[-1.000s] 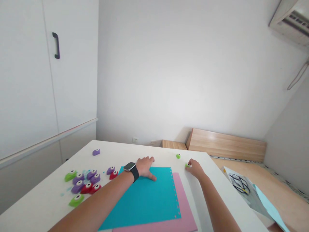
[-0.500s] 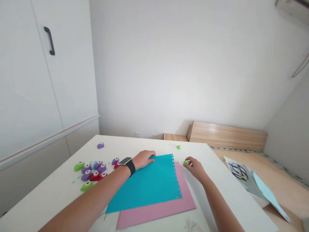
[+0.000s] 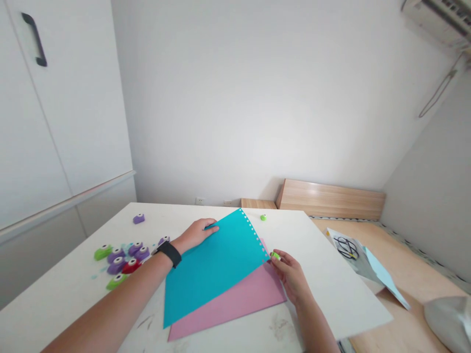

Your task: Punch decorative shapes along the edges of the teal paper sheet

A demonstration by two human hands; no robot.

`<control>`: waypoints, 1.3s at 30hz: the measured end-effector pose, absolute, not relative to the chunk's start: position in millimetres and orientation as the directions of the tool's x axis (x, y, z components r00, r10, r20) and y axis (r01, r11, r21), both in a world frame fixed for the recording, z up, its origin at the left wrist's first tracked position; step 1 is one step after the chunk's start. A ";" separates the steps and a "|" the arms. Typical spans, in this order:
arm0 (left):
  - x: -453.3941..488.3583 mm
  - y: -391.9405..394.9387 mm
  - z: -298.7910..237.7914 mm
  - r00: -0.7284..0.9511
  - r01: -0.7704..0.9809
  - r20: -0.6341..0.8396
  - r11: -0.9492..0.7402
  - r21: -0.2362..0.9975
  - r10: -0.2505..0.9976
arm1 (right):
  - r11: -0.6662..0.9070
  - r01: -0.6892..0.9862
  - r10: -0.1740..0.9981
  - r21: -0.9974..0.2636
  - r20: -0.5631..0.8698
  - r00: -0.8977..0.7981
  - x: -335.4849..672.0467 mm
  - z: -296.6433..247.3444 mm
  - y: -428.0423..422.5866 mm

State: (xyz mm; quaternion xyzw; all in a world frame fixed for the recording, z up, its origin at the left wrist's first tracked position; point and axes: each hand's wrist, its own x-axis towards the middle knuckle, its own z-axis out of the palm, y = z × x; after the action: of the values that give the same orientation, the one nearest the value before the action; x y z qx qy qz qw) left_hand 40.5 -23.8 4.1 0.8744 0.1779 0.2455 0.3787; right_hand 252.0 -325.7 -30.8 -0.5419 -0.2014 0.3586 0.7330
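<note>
A blue sheet of paper (image 3: 217, 264), with a row of small punched holes along its right edge, is raised and tilted over a pink sheet (image 3: 235, 306). My left hand (image 3: 196, 233) pinches its far left edge, thumb on top. In my right hand (image 3: 289, 274) is a small green craft punch (image 3: 275, 255), held at the sheet's near right corner. Whether the paper sits inside its slot I cannot tell. To the left stand purple punches (image 3: 117, 265), a red punch (image 3: 131, 266) and green punches (image 3: 103, 252), among small blue paper scraps (image 3: 94, 277).
Another green punch (image 3: 263, 217) stands near the table's far edge, and a lone purple punch (image 3: 139, 218) at the far left. Right of the white table (image 3: 331, 294), a bed (image 3: 397, 245) holds a folder with a black cable (image 3: 346, 247).
My right hand has brought the green punch left and nearer, to the blue sheet's corner. The blue sheet has been turned and lifted off the pink one. The view has shifted right.
</note>
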 end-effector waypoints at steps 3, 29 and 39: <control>39.2 -24.9 5.0 0.795 0.134 0.306 -0.644 0.753 0.523 | 0.171 -0.300 0.737 -0.939 -0.080 0.671 250.3 -30.0 -324.8; 45.1 -38.3 -7.0 0.786 0.065 0.173 -0.357 0.932 0.593 | 0.123 0.054 0.599 -0.991 0.117 0.792 244.6 -32.9 -304.8; 45.2 -49.1 2.5 0.769 0.105 0.104 -0.285 0.953 0.631 | 0.139 0.055 0.624 -0.989 0.131 0.771 244.6 -34.8 -304.4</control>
State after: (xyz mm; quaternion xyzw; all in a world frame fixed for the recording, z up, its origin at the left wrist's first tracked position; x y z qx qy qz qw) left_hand 45.2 -49.1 2.5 0.7646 0.2405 0.2405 0.5474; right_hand 244.6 -304.4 -34.8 -0.6242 -0.2719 0.2018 0.7041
